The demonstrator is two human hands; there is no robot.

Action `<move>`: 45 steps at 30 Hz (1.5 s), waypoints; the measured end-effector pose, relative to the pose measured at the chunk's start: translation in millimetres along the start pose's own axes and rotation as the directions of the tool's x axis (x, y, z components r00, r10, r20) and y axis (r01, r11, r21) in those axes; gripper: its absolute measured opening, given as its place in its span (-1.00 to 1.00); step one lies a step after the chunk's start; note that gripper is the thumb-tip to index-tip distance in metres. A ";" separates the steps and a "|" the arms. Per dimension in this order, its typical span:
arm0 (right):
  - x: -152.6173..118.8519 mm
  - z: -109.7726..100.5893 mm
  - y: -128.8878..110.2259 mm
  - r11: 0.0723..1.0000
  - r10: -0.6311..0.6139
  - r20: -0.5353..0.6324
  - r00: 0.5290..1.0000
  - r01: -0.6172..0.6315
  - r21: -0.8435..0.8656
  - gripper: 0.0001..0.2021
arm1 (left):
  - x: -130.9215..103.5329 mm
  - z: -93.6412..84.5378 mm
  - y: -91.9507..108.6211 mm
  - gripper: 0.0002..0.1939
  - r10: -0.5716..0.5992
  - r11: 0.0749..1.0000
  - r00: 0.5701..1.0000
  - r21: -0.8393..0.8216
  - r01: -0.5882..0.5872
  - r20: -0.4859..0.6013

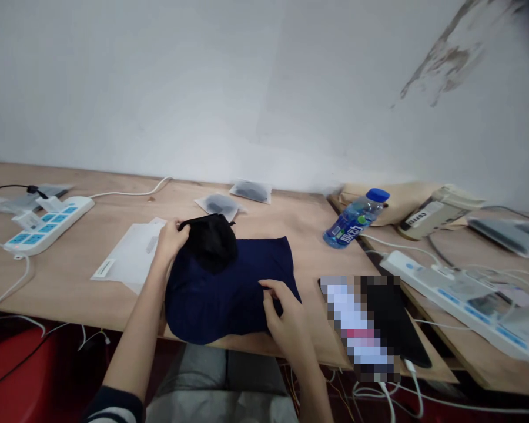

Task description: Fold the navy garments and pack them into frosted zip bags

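A navy blue piece of cloth [229,299] lies spread near the table's front edge, with a rounded left end. On its upper left part sits a bunched black fabric piece [211,241], whose exact kind I cannot make out. My left hand [173,236] pinches the black fabric by its upper left edge. Over the right part of the navy cloth is my right hand [284,306], its fingers curved with a gap between thumb and forefinger and nothing visible in them. Left of the cloths lies a flat white translucent bag [130,252] with a label.
Two small translucent packets [220,204] with dark contents lie behind the cloths. To the right are a blue-capped bottle [357,217], a pixelated phone-like device [357,323], a coffee cup [438,212] on its side and a power strip [458,302]. Another power strip [50,226] with cables stands left.
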State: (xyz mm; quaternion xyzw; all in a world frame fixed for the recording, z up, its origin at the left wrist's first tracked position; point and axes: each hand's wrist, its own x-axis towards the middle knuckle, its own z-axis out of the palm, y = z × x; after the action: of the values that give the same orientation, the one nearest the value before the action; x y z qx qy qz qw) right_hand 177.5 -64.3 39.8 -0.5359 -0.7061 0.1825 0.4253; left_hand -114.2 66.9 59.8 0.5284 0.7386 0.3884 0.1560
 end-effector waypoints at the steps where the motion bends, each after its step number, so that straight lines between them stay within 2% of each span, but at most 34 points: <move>1: 1.9 3.6 -3.3 1.000 -0.003 0.021 1.000 0.002 0.005 -0.76 | -2.5 -3.1 -7.8 -0.77 -0.014 1.000 1.000 0.015 0.014 -0.005; 5: 13.3 18.4 -16.0 1.000 -0.001 0.115 0.993 0.001 0.002 -0.75 | -22.5 -11.4 -23.2 -0.67 -0.025 0.998 0.998 0.053 0.028 -0.053; 9: 36.7 37.2 -25.0 0.998 0.015 0.163 0.987 -0.005 -0.058 -0.74 | -43.5 -10.9 -15.8 -0.55 0.147 0.988 0.983 0.067 -0.141 -0.106; 13: 71.2 66.5 -32.6 0.992 0.019 0.212 0.977 0.008 -0.127 -0.73 | -55.9 -1.3 -9.2 -0.42 0.224 0.964 0.974 0.159 -0.215 -0.040; 16: 94.9 92.0 -36.3 0.981 0.053 0.239 0.970 -0.005 -0.196 -0.65 | -58.0 7.8 -13.7 -0.49 0.230 0.959 0.973 0.169 -0.226 -0.009; 20: 111.8 111.4 -33.8 0.968 0.078 0.188 0.979 -0.030 -0.248 -0.79 | -54.9 13.3 -24.3 -0.68 0.197 0.978 0.980 0.084 -0.193 -0.035; 23: 114.8 105.9 -30.2 0.995 0.045 0.063 0.997 -0.040 -0.089 -0.82 | -50.6 9.5 -27.7 -0.75 0.167 0.986 0.985 0.015 -0.167 -0.050; 26: 116.7 88.1 -32.0 0.973 0.073 0.018 0.997 -0.076 0.218 -0.88 | -45.0 3.1 -23.3 -0.66 0.163 0.984 0.985 -0.068 -0.167 -0.057; 29: 121.2 66.4 -40.7 0.829 0.174 0.078 0.982 -0.189 0.527 -0.88 | -40.3 -1.6 -13.6 -0.61 0.169 0.954 0.982 -0.238 -0.183 -0.078; 31: 124.7 52.4 -47.9 0.713 0.235 0.131 0.963 -0.262 0.650 -0.87 | -40.3 -3.9 -7.1 -0.61 0.159 0.930 0.985 -0.322 -0.174 -0.074; 33: 127.2 40.0 -54.8 0.633 0.258 0.172 0.951 -0.301 0.714 -0.89 | -44.5 -6.0 -1.7 -0.62 0.170 0.920 0.984 -0.348 -0.180 -0.059; 35: 127.7 30.2 -61.4 0.590 0.255 0.195 0.947 -0.312 0.745 -0.91 | -52.7 -7.8 4.0 -0.61 0.237 0.919 0.971 -0.314 -0.238 -0.043; 36: 127.2 26.4 -65.0 0.582 0.247 0.200 0.948 -0.310 0.751 -0.91 | -57.6 -8.4 7.7 -0.54 0.285 0.917 0.958 -0.281 -0.283 -0.035; 38: 125.1 21.4 -73.4 0.587 0.221 0.201 0.954 -0.294 0.754 -0.91 | -67.2 -8.1 17.5 -0.26 0.367 0.906 0.929 -0.210 -0.368 -0.045; 40: 122.7 19.6 -82.6 0.607 0.154 0.218 0.964 -0.266 0.749 -0.88 | -73.3 -5.6 29.2 -0.12 0.392 0.895 0.917 -0.198 -0.399 -0.076; 42: 121.6 20.9 -88.9 0.639 0.042 0.254 0.966 -0.221 0.736 -0.79 | -73.6 -1.4 39.4 -0.26 0.352 0.891 0.931 -0.270 -0.364 -0.093; 45: 123.1 29.1 -82.8 0.713 -0.083 0.271 0.959 -0.133 0.689 -0.65 | -63.1 4.8 43.9 -0.53 0.194 0.872 0.977 -0.439 -0.215 -0.093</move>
State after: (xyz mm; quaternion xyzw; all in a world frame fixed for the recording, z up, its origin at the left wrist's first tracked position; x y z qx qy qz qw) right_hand 96.7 24.0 132.1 -0.3123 -0.6299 0.5166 0.4887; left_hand -57.3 18.1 77.7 0.5445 0.5732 0.5739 0.2138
